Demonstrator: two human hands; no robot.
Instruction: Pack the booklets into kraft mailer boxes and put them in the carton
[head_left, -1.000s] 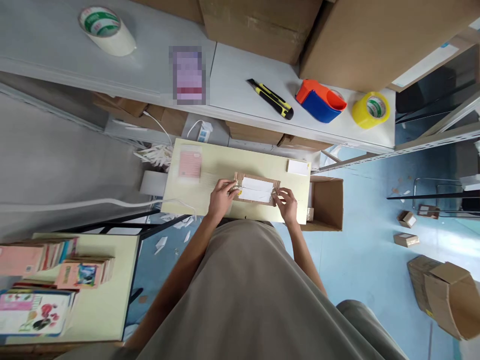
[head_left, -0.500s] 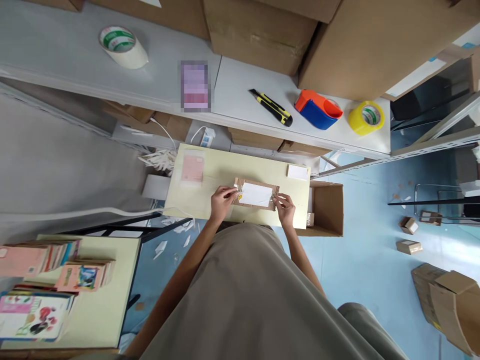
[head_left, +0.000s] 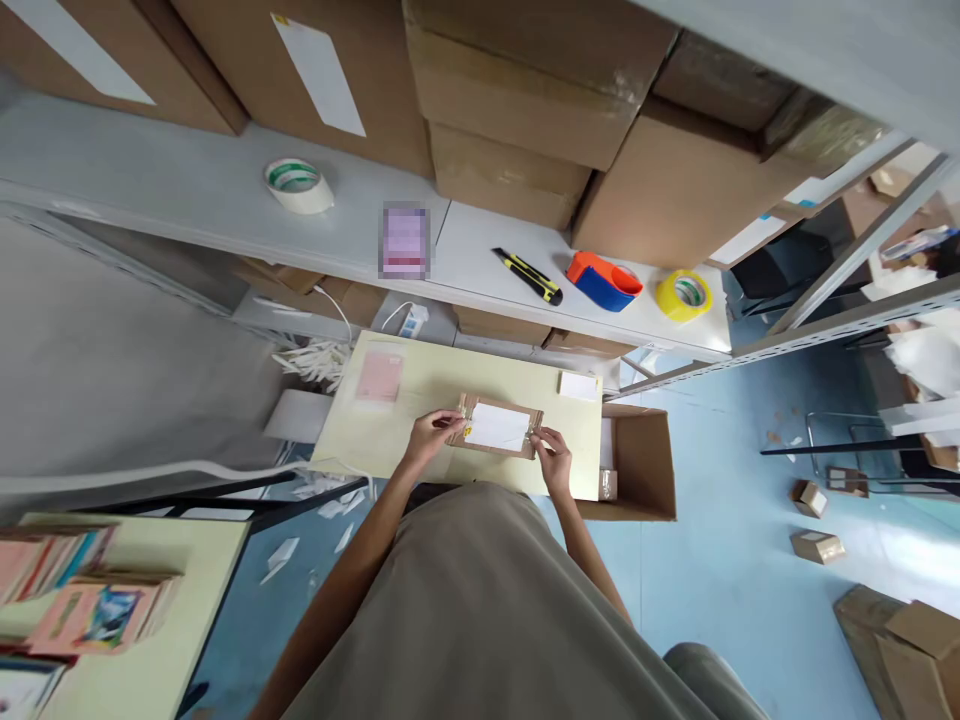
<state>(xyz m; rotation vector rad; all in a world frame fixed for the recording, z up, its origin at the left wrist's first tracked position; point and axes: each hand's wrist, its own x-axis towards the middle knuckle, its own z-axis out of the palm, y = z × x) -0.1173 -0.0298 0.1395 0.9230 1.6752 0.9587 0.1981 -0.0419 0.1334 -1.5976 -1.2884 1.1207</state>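
Observation:
A flat brown cardboard parcel (head_left: 499, 451) with a white label (head_left: 496, 426) on its upper face lies over the pale yellow table (head_left: 465, 370). My left hand (head_left: 429, 437) pinches the parcel's left end, thumb and fingers closed near a small yellow mark. At the opposite end my right hand (head_left: 553, 458) grips the edge between thumb and fingertips. Clear tape seems to shine at both ends. A pink booklet (head_left: 379, 376) is at the table's left, and a small white card or box (head_left: 578, 385) sits near its right far corner.
On the grey shelf (head_left: 352, 235) stand tape rolls (head_left: 300, 188), a box cutter (head_left: 529, 277), an orange-blue tape dispenser (head_left: 604, 281) and yellow tape (head_left: 684, 295). An open carton (head_left: 641, 465) adjoins the table's right side. Books (head_left: 97, 615) are stacked at lower left.
The view has tilted up, so shelf, table and hands appear lower in the picture. Both hands keep their hold on the parcel's ends, and the parcel stays about where it was on the table.

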